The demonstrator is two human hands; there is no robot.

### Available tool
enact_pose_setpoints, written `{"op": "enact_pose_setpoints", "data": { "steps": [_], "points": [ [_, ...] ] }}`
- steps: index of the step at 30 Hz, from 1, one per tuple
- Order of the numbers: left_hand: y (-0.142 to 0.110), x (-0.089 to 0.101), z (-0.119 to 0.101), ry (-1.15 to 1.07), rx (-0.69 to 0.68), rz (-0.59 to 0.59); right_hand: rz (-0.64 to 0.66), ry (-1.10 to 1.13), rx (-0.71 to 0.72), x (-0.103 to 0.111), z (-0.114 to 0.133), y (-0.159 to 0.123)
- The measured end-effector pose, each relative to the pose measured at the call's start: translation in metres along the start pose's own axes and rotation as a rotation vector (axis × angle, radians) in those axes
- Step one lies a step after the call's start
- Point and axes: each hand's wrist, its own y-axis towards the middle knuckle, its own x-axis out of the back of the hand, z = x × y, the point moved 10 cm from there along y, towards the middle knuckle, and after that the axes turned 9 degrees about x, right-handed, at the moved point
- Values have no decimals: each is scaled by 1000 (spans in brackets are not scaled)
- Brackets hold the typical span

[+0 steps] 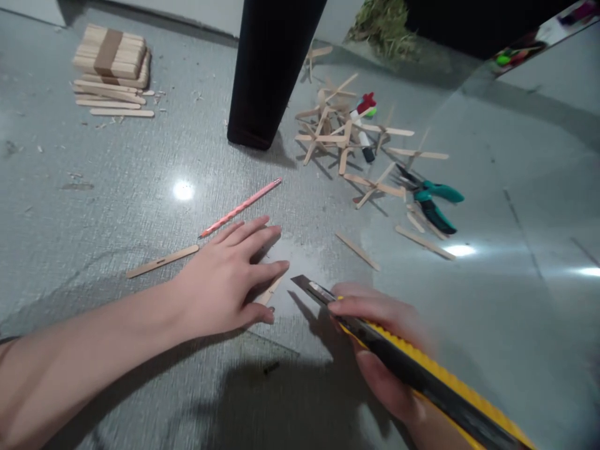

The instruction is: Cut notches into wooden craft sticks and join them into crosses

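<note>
My right hand (384, 344) is wrapped round a yellow and black utility knife (412, 362), whose bare blade points up and left. The blade tip is a short way from my left hand (229, 275). That hand lies palm down with its fingers spread over the surface. Part of a wooden craft stick (270, 291) shows between its thumb and index finger; the rest is hidden under the hand. Another craft stick (164, 261), with a slit near its middle, lies by the left wrist. Just beyond the fingertips rests a pink pencil (241, 207).
A banded bundle of craft sticks (112, 53) sits at the upper left, with loose sticks below it. A black post (272, 69) stands at the back. Several crossed-stick pieces (323, 137), a white marker (362, 136) and teal-handled pliers (434, 203) lie to the right.
</note>
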Motion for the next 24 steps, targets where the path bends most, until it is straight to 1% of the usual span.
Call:
{"op": "enact_pose_setpoints", "data": {
  "steps": [1, 3, 5, 7, 9, 11, 16, 18, 20, 24],
  "points": [
    [0, 0, 0, 10, -3, -2, 8, -32, 85, -3, 8, 6],
    [-1, 0, -1, 20, -12, -7, 44, -78, 162, -10, 17, 15],
    [-1, -1, -1, 21, -8, -3, 45, -112, 145, -10, 17, 19],
    [0, -1, 0, 18, 2, 7, 27, -141, 99, -6, 14, 19],
    [0, -1, 0, 18, 13, 18, 40, -161, 56, -6, 12, 19],
    [0, 0, -1, 22, 16, 25, 73, -175, 75, -8, 15, 21],
    [-1, 1, -5, 36, -16, 20, 166, -221, 190, -16, 26, 29],
    [-1, 2, -6, 17, -37, 8, 154, -234, 247, -15, 29, 30],
    [0, 5, -5, -39, -36, -20, 115, -256, 282, -11, 31, 28],
    [4, 13, 4, -149, 48, -63, 12, -317, 305, -1, 32, 23]
  ]
}}
